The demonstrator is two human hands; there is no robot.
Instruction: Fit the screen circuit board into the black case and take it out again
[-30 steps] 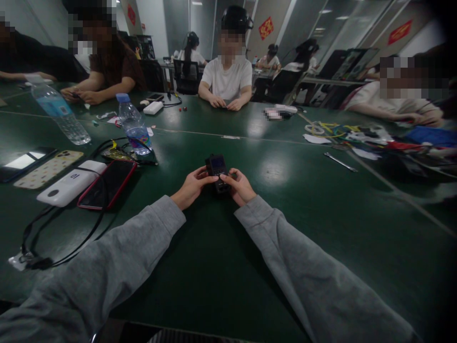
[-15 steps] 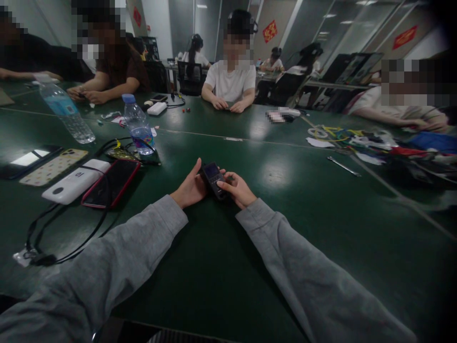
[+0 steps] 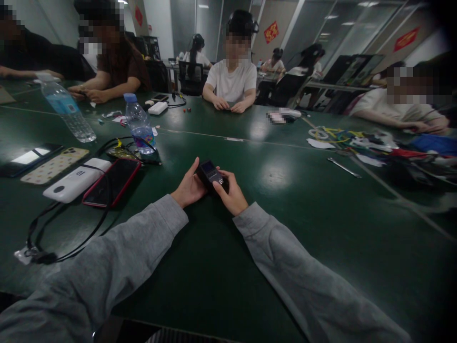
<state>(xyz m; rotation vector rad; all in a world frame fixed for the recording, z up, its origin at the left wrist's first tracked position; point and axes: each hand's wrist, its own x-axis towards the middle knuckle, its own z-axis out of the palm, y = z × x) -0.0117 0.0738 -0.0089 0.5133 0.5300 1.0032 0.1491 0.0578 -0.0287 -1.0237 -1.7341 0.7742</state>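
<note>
A small black handheld device (image 3: 209, 172) with a little screen and buttons sits between both my hands, just above the green table (image 3: 221, 267). My left hand (image 3: 188, 187) cups its left side, thumb raised beside it. My right hand (image 3: 231, 194) wraps round its lower right end, fingers curled on it. Both arms wear grey sleeves.
To my left lie a red-cased phone (image 3: 110, 188), a white power bank (image 3: 76, 179), other phones (image 3: 53, 165), black cables (image 3: 60, 238) and two water bottles (image 3: 139, 125). Coloured wires and paper scraps (image 3: 342, 136) and a metal tool (image 3: 343, 167) lie to the right. Other people sit round the table.
The device has tipped from upright to lying tilted to the left. My right hand has closed round its lower end and my left thumb has lifted off it.
</note>
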